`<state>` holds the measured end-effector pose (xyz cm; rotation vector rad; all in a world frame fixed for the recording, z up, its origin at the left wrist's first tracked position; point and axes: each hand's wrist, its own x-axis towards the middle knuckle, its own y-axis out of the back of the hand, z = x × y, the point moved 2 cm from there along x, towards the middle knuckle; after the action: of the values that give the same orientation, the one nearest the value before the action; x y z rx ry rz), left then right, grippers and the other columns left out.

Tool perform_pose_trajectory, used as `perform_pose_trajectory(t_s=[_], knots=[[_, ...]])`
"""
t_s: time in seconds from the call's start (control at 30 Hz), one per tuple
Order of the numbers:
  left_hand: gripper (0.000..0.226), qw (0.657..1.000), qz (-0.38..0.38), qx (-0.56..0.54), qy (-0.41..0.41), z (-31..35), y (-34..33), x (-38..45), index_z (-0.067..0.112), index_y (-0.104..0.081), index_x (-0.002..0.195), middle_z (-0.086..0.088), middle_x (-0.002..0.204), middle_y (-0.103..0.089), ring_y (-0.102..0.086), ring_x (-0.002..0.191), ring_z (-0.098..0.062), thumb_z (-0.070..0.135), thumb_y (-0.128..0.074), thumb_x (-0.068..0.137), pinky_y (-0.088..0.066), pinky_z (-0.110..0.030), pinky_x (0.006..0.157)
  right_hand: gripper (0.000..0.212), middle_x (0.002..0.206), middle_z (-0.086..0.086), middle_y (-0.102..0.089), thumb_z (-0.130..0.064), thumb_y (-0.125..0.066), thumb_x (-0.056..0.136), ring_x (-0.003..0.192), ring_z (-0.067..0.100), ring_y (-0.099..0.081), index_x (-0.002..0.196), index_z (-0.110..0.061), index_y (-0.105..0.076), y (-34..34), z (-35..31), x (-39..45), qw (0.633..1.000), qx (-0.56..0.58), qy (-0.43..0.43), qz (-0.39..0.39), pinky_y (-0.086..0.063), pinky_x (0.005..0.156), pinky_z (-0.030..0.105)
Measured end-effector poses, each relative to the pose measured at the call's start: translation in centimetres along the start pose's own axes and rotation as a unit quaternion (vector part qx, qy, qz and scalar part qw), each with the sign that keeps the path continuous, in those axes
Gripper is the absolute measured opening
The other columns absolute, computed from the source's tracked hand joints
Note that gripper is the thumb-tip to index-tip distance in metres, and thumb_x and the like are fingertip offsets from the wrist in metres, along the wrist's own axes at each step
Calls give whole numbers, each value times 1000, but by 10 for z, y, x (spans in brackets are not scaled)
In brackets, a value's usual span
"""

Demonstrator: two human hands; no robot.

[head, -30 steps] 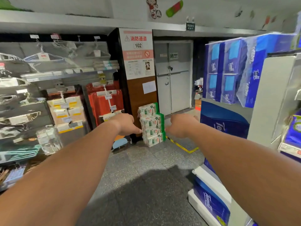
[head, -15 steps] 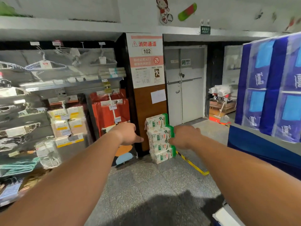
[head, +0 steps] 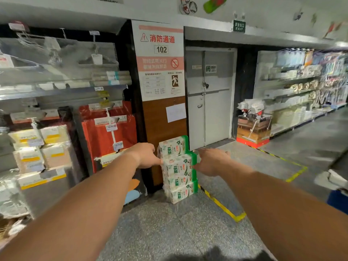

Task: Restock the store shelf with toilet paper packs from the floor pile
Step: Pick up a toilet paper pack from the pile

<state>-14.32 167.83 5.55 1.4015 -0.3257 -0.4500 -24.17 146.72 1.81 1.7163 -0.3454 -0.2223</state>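
Four stacked packs [head: 178, 169] | sign [head: 161, 60] "102" | green "EXIT" plate [head: 239, 26]

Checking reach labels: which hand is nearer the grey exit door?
Right. The right hand is at the right side of the pack stack, just below the grey exit door; the left hand is on the stack's far side.

Four stacked toilet paper packs [head: 178, 169]; two hands [head: 147, 155].
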Motion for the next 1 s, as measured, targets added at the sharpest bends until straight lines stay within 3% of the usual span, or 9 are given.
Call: perform_pose_trajectory(t_s=[0.27,0.47,0.77,1.0], knots=[[55,1000,-4,-5,-15,-16,-1,189,22,-58,136,-2,139,-59,-57,124,-23,53,-67,92,-49,-34,97,52,138,7,-57,-50,-53,93,131,33,-47,136,-22,-54,-26,9,185,1000,-2,-19,-4,-36,108,48],[61,1000,-11,-5,2,-21,-27,346,23,-58,133,1,135,-59,-59,117,-21,61,-67,87,-52,-38,94,54,134,6,-58,-54,-53,90,126,32,-49,133,-22,-55,-53,35,341,1000,0,-9,-20,-39,105,49],[61,998,-25,-16,52,-18,-50,566,20,-56,135,-2,138,-58,-57,122,-23,60,-65,90,-49,-34,90,57,140,9,-56,-53,-53,90,133,33,-46,138,-22,-51,-78,85,572,997,-15,24,-70,-35,110,53],[61,995,-52,-28,76,-36,-79,716,20,-54,137,-3,134,-59,-58,115,-22,57,-66,90,-52,-38,94,58,136,7,-58,-59,-51,87,125,34,-52,134,-24,-53,-122,95,727,993,-19,45,-111,-37,106,54]])
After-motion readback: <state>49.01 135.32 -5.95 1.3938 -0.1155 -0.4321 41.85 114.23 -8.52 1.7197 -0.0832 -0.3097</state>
